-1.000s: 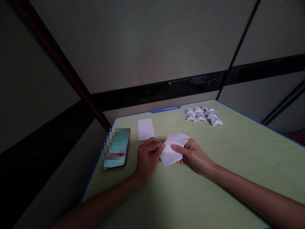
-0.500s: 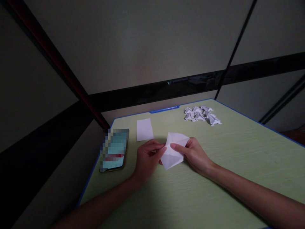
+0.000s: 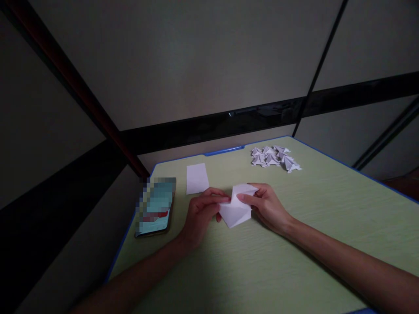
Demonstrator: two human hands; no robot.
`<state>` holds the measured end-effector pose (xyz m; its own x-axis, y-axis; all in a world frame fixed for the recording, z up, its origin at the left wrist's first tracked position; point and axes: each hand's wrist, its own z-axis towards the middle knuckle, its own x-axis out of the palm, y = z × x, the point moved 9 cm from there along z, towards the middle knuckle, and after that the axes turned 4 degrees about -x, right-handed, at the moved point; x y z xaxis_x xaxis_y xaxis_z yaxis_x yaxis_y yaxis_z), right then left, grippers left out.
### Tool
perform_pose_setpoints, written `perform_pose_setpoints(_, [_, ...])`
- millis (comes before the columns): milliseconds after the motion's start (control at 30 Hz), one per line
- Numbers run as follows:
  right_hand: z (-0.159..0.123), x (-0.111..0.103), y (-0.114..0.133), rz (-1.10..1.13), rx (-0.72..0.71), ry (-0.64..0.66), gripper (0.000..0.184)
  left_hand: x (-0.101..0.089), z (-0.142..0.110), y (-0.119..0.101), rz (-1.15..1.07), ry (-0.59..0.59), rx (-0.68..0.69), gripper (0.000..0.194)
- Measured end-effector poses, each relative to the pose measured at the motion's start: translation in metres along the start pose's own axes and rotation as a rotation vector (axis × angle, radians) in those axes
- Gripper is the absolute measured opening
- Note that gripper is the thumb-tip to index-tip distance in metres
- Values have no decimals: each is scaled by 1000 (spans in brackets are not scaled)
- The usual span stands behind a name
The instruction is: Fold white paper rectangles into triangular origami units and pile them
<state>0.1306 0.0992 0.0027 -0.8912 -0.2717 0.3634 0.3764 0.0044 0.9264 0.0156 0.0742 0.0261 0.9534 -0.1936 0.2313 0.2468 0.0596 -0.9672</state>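
Note:
A partly folded sheet of white paper (image 3: pixel 236 214) is held between my two hands over the middle of the table. My left hand (image 3: pixel 203 212) pinches its left edge, with the thumb in front and the fingers behind. My right hand (image 3: pixel 266 203) grips the upper right part, its thumb lying flat on the near face and its other fingers mostly hidden behind. Creases cross the paper, and its lower part comes to a point. Beyond my left hand lies a flat white paper sheet (image 3: pixel 197 178).
Several folded white paper figures (image 3: pixel 273 158) sit in a group at the back right of the table. A phone (image 3: pixel 157 207) with a lit, partly pixelated screen lies at the left edge. The pale green table (image 3: pixel 314 257) has a blue rim, and panelled doors (image 3: pixel 209 65) rise behind it.
My left fingers have shifted at the paper's left edge, and the left side is now folded inward. The paper looks narrower. The view has moved slightly.

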Motion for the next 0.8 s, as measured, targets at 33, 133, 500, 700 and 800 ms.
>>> perform_pose_setpoints(33, [0, 0, 0, -1, -7, -2, 11, 1, 0, 0, 1, 12, -5, 14])
perform_pose_setpoints(133, [1, 0, 3, -44, -33, 6, 13, -1, 0, -1, 118, -46, -18, 13])
perform_pose_setpoints(500, [-1, 10, 5, -209, 25, 100, 18, -6, 2, 24, 283, -96, -189, 8])
perform_pose_setpoints(700, [-3, 16, -1, -249, 105, 105, 16, -4, 1, 22, 288, -112, -204, 14])
perform_pose_setpoints(800, [-2, 13, -2, -246, 110, 89, 16, -3, 1, 21, 267, -89, -186, 21])
